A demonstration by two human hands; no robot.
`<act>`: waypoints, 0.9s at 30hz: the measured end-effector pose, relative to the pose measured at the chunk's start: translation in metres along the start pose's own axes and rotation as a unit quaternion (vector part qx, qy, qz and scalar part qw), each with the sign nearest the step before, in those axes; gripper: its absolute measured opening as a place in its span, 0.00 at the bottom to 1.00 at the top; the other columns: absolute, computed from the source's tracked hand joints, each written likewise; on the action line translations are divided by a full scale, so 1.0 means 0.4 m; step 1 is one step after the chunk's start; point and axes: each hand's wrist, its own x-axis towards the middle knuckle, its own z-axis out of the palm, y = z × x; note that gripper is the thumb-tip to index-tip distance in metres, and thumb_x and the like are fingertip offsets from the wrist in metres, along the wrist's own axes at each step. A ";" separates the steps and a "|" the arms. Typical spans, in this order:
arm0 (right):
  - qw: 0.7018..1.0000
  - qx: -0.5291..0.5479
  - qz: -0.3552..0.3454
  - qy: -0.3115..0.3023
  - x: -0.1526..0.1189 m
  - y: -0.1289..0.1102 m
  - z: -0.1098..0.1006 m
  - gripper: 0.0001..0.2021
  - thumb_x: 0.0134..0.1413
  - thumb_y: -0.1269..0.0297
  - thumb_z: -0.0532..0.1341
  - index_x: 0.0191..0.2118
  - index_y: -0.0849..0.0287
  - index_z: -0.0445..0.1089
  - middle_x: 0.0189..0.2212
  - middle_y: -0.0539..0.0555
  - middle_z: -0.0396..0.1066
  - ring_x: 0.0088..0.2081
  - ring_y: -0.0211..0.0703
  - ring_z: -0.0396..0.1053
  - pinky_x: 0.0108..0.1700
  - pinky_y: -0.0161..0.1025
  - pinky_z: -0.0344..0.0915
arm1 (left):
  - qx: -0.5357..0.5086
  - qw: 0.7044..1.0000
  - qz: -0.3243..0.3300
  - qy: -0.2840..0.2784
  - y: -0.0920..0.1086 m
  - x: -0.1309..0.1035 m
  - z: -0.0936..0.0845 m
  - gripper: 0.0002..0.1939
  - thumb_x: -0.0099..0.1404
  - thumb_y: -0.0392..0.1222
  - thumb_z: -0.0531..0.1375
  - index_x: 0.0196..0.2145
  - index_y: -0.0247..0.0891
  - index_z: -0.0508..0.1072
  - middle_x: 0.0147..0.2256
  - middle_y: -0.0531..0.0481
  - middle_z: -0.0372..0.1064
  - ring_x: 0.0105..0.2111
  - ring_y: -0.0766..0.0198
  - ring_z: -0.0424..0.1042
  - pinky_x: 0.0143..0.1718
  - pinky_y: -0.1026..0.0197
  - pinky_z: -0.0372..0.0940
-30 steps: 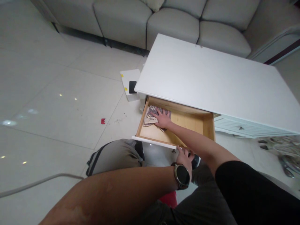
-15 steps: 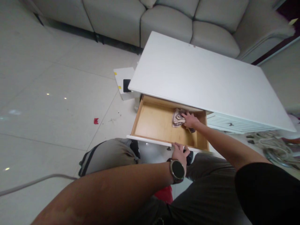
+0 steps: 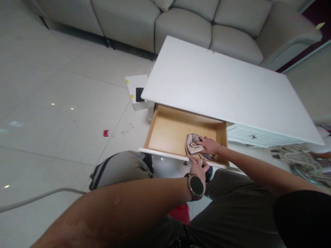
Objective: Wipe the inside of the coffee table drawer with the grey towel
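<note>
A wooden drawer [image 3: 168, 131] with a white front stands pulled out from the white coffee table [image 3: 222, 82]. Inside it, near the front right, lies a crumpled patterned cloth [image 3: 192, 144] in white and brown. My right hand [image 3: 210, 146] presses down on this cloth, its fingers bent over the fabric. At the drawer's front edge, my left hand [image 3: 198, 167], with a watch on the wrist, grips the white panel just right of a small dark knob [image 3: 185, 163]. Part of the cloth is hidden beneath my right hand.
Behind the table runs a grey sofa [image 3: 183, 27]. A white box [image 3: 136, 82] with a black item on it sits left of the table. On the tiled floor are a red scrap [image 3: 106, 133] and a hose [image 3: 46, 195]; coiled cables [image 3: 292, 155] lie at right.
My right hand has slid the cloth from the back of the drawer toward its front panel. My left hand stays on the front edge.
</note>
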 end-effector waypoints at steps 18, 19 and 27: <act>0.996 0.001 0.014 0.086 0.467 -0.309 -0.278 0.29 0.63 0.56 0.57 0.68 0.42 0.58 0.69 0.62 0.49 0.63 0.70 0.52 0.57 0.67 0.58 | 0.092 0.996 0.011 -0.007 0.001 0.017 0.017 0.31 0.68 0.34 0.49 0.68 0.38 0.65 0.65 0.36 0.63 0.67 0.35 0.56 0.66 0.29 0.52; 0.996 0.011 0.031 0.086 0.475 -0.296 -0.282 0.30 0.63 0.57 0.57 0.69 0.42 0.56 0.70 0.62 0.49 0.64 0.70 0.52 0.58 0.67 0.58 | 0.081 0.997 0.014 -0.005 0.000 0.021 0.017 0.32 0.67 0.34 0.50 0.68 0.39 0.64 0.64 0.37 0.65 0.66 0.35 0.57 0.65 0.28 0.52; 0.992 0.027 0.109 0.061 0.409 -0.151 -0.218 0.34 0.59 0.43 0.58 0.69 0.45 0.57 0.71 0.64 0.46 0.64 0.75 0.52 0.57 0.64 0.62 | 0.014 1.000 0.003 0.022 -0.004 0.030 0.021 0.30 0.66 0.32 0.54 0.66 0.34 0.67 0.62 0.33 0.67 0.65 0.32 0.58 0.66 0.28 0.51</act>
